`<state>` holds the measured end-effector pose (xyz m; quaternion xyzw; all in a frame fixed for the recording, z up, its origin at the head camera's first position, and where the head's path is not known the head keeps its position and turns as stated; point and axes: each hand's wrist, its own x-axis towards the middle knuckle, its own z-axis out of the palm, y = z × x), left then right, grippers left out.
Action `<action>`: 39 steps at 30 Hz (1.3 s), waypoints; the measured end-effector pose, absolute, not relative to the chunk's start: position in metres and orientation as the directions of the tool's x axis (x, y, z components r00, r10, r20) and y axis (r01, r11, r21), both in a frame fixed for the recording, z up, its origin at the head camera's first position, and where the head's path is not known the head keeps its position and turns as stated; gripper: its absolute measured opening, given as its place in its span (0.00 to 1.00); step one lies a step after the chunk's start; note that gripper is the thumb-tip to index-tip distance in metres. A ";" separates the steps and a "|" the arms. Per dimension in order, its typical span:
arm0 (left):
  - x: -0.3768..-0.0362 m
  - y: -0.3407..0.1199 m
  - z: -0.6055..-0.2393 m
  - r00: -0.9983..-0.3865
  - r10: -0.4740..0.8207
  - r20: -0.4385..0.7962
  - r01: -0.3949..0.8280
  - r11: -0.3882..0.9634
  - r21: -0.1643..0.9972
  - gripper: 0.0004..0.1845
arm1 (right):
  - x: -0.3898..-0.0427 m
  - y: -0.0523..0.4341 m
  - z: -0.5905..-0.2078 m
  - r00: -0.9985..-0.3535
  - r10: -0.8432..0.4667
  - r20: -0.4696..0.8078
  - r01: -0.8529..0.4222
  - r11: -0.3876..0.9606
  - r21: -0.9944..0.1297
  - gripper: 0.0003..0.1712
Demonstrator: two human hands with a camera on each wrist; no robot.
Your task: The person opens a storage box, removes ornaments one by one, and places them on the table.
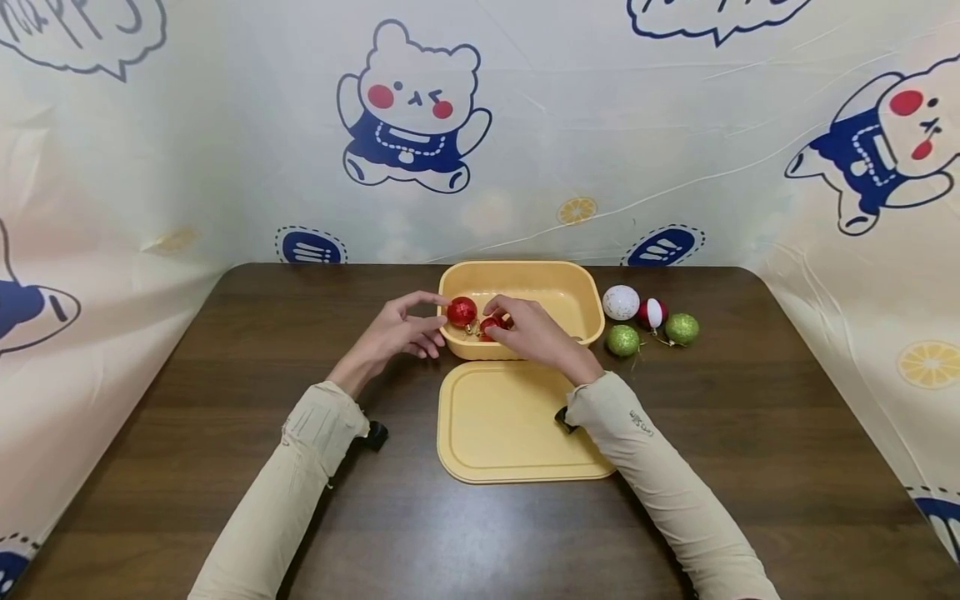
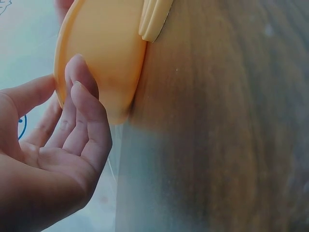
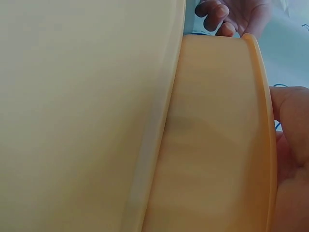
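Note:
A yellow plastic box (image 1: 577, 293) stands near the back of the table. In it, at the left end, lies a shiny red Christmas bauble (image 1: 462, 312). My right hand (image 1: 532, 333) reaches over the front rim and holds a second red bauble (image 1: 491, 323) between thumb and fingers, which partly cover it. At the box's left end my left hand (image 1: 405, 329) touches the rim with loosely bent fingers. The left wrist view shows several of its fingers (image 2: 89, 108) by the outer wall (image 2: 116, 58). In the right wrist view the box wall hides my right fingertips.
The yellow lid (image 1: 510, 425) lies flat in front of the box, partly under my right forearm. Right of the box sit a white ball (image 1: 621, 302), a red-and-white bauble (image 1: 652, 313) and two glittery green baubles (image 1: 622, 340). A printed cloth (image 1: 525, 167) hangs behind the table.

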<state>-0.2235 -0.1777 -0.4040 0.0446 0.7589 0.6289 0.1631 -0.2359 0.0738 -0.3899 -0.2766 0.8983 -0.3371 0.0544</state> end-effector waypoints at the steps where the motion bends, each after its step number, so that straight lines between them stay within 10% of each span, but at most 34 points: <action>1: -0.223 -0.178 -0.404 -0.943 0.273 -0.191 -0.138 0.203 0.969 0.22 | -0.236 0.074 -0.390 -0.841 -0.534 0.088 -0.461 0.621 -0.634 0.15; 39: -0.225 -0.179 -0.405 -0.937 0.288 -0.197 -0.148 0.184 0.972 0.24 | -0.236 0.089 -0.384 -0.810 -0.557 0.184 -0.559 0.637 -0.530 0.14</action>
